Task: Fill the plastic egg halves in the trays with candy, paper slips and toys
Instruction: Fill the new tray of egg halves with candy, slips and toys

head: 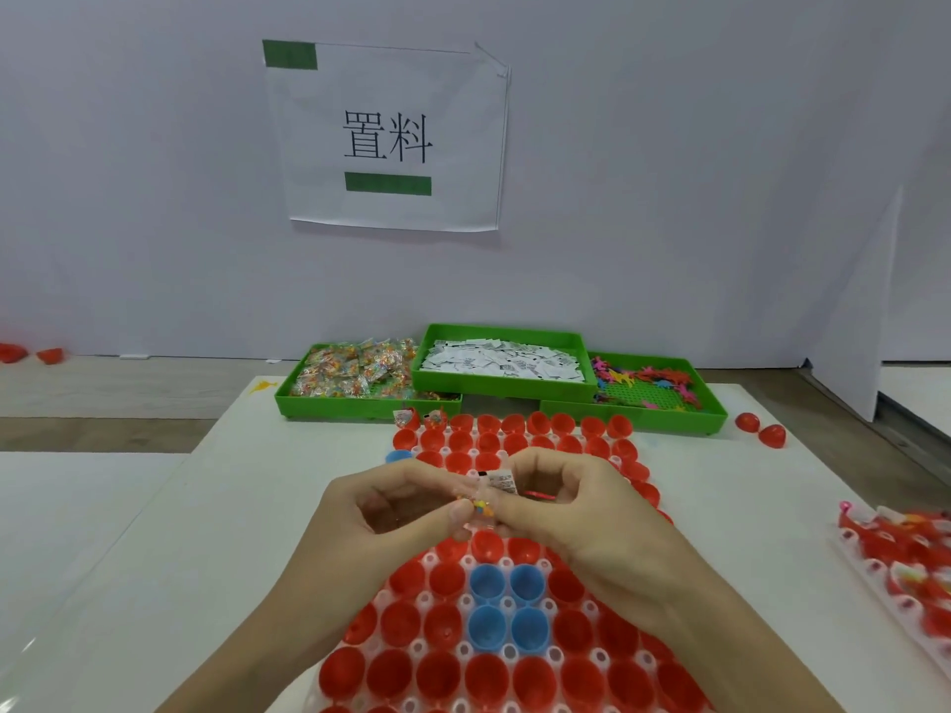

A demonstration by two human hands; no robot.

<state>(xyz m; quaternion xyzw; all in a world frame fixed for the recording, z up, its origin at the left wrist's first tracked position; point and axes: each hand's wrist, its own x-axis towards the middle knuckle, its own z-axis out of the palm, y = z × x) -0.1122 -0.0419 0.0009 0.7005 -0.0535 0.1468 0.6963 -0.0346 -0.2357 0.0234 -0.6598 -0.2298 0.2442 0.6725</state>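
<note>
My left hand [391, 501] and right hand [561, 501] meet at the centre of the frame, fingers curled. Together they pinch a small candy packet [481, 506] and a printed paper slip [502, 481], and my right fingers also hold something thin and pink [540, 495] that I cannot identify. They hover above the clear tray [465, 648] of egg halves [442, 676], which runs from the bottom edge up to mid-frame. Most halves are red; four blue ones [507, 609] form a square in the lower centre, and a fifth blue one [399, 456] sits at the tray's upper left edge.

The tray lies on a white table [180, 532] against a plain white wall [669, 172] with a taped paper sign [386, 136]. Three green bins stand across the middle: candy [355, 373] left, slips [502, 360] in the raised centre bin, toys [646, 380] right. Two loose red halves [761, 428] lie at the right, and a second tray [905, 558], already filled, enters from the right edge.
</note>
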